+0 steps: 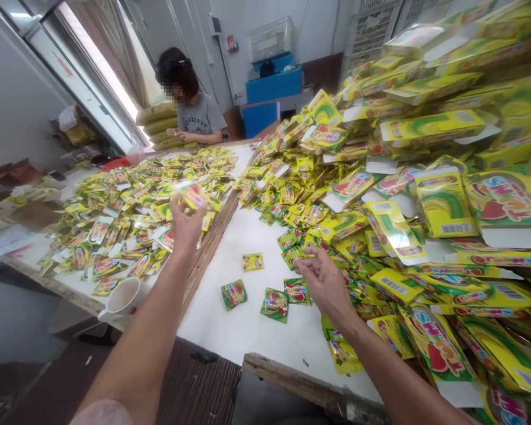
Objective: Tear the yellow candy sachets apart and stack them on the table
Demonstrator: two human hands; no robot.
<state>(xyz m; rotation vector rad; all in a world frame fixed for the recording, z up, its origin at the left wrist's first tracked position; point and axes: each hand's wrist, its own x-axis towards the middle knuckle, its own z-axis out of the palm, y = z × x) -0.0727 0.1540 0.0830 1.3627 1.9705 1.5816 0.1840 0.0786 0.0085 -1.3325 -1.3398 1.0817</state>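
Up over the left heap, my left hand (188, 227) has its fingers closed round a small yellow carton (191, 195) with a white flap; the carton is blurred. Low at the edge of the right heap, my right hand (330, 289) has bent fingers, their tips at a green sachet (292, 256). Three more green sachets lie on the white tabletop beside it: one with a watermelon print (233, 294), a middle one (275, 304) and one close to my right hand (296, 291). A small yellow sachet (252, 262) lies just behind them.
Yellow cartons (442, 200) are piled high on the right. Filled cartons (128, 218) spread over the left table, past a wooden rail (212, 239). A white mug (121, 298) stands at the left table's front edge. A person in a grey shirt (201, 115) sits across the table.
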